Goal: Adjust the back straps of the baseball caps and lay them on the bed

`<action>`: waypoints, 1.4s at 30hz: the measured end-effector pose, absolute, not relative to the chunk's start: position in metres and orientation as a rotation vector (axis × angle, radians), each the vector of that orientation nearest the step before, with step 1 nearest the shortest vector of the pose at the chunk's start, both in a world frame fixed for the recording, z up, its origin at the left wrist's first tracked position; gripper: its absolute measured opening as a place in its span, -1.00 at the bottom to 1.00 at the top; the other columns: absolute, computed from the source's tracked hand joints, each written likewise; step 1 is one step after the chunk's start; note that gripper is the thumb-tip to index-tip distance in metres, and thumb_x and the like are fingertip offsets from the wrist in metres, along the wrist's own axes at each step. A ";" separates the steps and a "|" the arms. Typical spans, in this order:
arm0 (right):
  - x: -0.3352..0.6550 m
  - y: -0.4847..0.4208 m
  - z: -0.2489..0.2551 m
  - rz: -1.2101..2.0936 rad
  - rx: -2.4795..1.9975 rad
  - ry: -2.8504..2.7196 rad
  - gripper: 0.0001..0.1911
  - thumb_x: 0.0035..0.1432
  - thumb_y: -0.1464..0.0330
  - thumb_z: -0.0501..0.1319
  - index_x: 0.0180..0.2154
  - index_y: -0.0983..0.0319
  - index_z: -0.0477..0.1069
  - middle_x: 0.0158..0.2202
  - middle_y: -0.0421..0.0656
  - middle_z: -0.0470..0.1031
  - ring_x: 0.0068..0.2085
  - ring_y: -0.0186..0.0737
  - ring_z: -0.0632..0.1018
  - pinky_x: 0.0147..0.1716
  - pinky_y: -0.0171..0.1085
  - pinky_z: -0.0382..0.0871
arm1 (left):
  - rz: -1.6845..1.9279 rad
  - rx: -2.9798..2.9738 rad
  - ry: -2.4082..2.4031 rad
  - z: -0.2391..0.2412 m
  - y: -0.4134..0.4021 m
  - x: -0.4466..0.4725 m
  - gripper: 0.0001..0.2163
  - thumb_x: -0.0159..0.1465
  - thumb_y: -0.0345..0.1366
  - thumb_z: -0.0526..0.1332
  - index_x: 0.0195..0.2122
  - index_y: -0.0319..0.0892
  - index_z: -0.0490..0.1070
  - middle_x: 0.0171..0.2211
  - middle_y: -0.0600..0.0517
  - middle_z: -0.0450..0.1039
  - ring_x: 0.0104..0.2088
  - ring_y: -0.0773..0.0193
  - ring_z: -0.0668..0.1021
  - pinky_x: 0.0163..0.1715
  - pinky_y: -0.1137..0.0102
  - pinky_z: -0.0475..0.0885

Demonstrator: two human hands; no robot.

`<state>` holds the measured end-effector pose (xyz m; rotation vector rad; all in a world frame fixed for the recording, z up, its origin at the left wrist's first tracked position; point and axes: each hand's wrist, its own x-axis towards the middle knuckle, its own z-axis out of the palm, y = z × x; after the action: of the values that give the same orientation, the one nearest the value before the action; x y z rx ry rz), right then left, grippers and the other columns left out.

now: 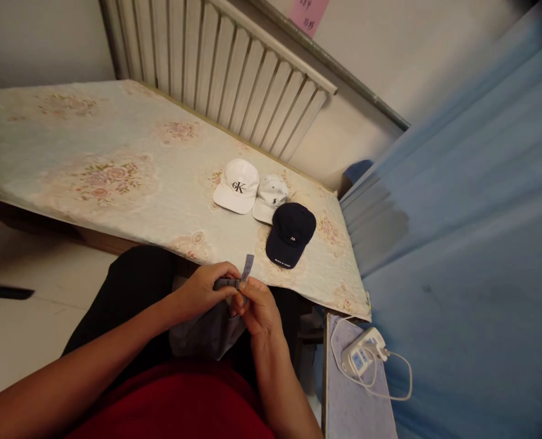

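A grey-blue cap (202, 335) rests in my lap, mostly covered by my hands and forearms. Its adjustment strap (247, 266) sticks up between my fingers, with a small buckle near the middle. My left hand (209, 286) pinches the strap on one side of the buckle. On the other side, my right hand (259, 305) grips it with thumb and fingers. Beyond my hands on the table lie a white cap with black letters (238, 183), a pale cap with a small dark emblem (271, 194) and a navy cap (292, 228), set close together.
The table has a floral cover (170, 183). Behind it stands a white radiator (234, 73), and a blue curtain (458, 256) hangs to the right. A white power strip with a cable (362, 353) sits on a small side table (344, 414) at lower right.
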<state>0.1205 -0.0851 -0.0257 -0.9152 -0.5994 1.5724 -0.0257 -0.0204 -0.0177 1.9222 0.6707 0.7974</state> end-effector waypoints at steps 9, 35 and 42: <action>0.118 -0.086 -0.028 1.536 -0.901 -0.605 -0.78 0.02 0.29 0.31 -0.50 0.29 0.38 -0.75 -0.30 0.31 -0.71 -0.43 0.28 -0.65 -0.39 0.25 | 0.962 2.190 0.633 -0.029 -0.023 -0.026 -0.88 0.28 -0.34 0.13 -0.20 -0.19 0.41 -0.31 0.00 0.51 -0.27 0.24 0.56 -0.23 0.37 0.43; 0.124 -0.089 -0.019 1.432 -0.924 -0.702 -0.75 0.02 0.21 0.35 -0.43 0.27 0.43 -0.66 -0.32 0.35 -0.69 -0.48 0.19 -0.62 -0.40 0.17 | 0.870 1.308 0.632 -0.017 -0.022 -0.033 -0.78 0.16 -0.22 0.27 -0.20 -0.18 0.44 -0.28 0.04 0.53 -0.22 0.24 0.54 -0.12 0.32 0.41; 0.124 -0.089 -0.025 1.514 -0.891 -0.705 -0.71 -0.02 0.18 0.38 -0.44 0.25 0.41 -0.69 -0.34 0.28 -0.68 -0.47 0.20 -0.63 -0.40 0.14 | 0.889 1.186 0.629 -0.017 -0.024 -0.031 -0.80 0.15 -0.22 0.29 -0.23 -0.18 0.43 -0.34 0.06 0.52 -0.29 0.27 0.53 -0.20 0.35 0.42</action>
<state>0.1240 -0.0889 -0.0250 -0.8907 -0.7048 1.5136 -0.0312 -0.0236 -0.0169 1.1855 0.6290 0.8891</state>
